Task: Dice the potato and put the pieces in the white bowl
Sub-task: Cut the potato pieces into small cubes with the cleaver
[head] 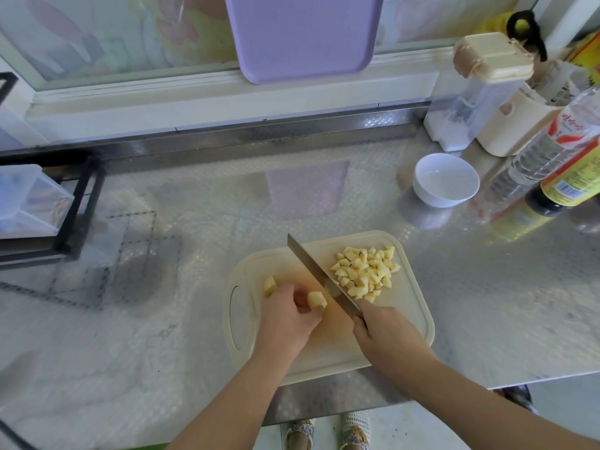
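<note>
Holding a potato chunk (316,300) down on the cutting board (410,323) at lower centre of the frame, the left hand (287,319) curls its fingers round it. A second uncut chunk (269,285) lies just beyond that hand's knuckles, further left. The right hand (378,324) is clenched round the handle of a kitchen knife (310,266), whose blade slants up and to the left, between the held chunk and the heap of diced pieces (365,272) on the board's right half.

The white bowl (446,180) stands well apart at upper right on the steel counter (194,196), and no potato shows in it yet.

The main risk, as I judge it, is the edge running close beside the left fingertips: a small, wet chunk could roll or slip under the blade. The heap also sits near the board's right rim, so a careless sweep could scatter dice onto the counter. The bottles (558,170) crowd the bowl and could be knocked during transfer.
</note>
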A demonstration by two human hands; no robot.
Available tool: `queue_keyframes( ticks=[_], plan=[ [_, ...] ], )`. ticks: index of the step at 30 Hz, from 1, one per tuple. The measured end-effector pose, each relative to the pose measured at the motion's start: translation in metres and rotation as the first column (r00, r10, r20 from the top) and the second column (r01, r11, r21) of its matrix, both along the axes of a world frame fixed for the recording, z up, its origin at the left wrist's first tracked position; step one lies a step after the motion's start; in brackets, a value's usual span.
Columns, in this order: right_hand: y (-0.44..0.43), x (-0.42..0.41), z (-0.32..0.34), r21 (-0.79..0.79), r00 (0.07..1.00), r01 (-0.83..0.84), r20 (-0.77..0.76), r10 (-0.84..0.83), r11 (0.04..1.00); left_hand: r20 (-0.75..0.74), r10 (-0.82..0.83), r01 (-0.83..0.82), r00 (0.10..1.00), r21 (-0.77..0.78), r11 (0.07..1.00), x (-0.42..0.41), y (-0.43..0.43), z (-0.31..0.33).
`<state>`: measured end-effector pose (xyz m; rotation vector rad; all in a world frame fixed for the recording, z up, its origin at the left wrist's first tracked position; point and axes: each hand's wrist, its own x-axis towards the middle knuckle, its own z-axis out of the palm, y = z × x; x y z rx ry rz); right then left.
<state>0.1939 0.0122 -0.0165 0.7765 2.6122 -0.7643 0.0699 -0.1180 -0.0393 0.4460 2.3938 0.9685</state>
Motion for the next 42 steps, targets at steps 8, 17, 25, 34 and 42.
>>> queue_keyframes(
  ticks=[8, 17, 25, 34, 42],
  plan=[
    [-0.003, 0.004, -0.002, -0.030, 1.000, 0.006, 0.011, -0.006, 1.000, 0.022, -0.013, 0.014, 1.000, -0.041, 0.999, -0.001, -0.005, 0.003],
    [-0.005, 0.005, -0.003, -0.049, 0.999, 0.043, 0.018, -0.043, 0.998, 0.089, -0.040, 0.057, 0.995, -0.193, 0.980, -0.009, -0.005, 0.007],
    [-0.011, 0.010, -0.001, -0.069, 0.999, 0.041, 0.018, -0.040, 0.997, 0.286, -0.004, 0.027, 0.958, -0.075, 0.997, -0.004, -0.004, 0.002],
    [-0.020, 0.011, -0.003, -0.092, 0.998, 0.055, -0.002, -0.056, 0.994, 0.455, 0.109, -0.137, 0.884, 0.030, 0.990, 0.006, -0.004, 0.008],
    [-0.016, 0.011, -0.002, -0.164, 0.997, 0.073, 0.007, -0.073, 0.984, 0.423, 0.076, -0.115, 0.903, 0.066, 0.991, 0.007, -0.007, 0.010]
  ],
)
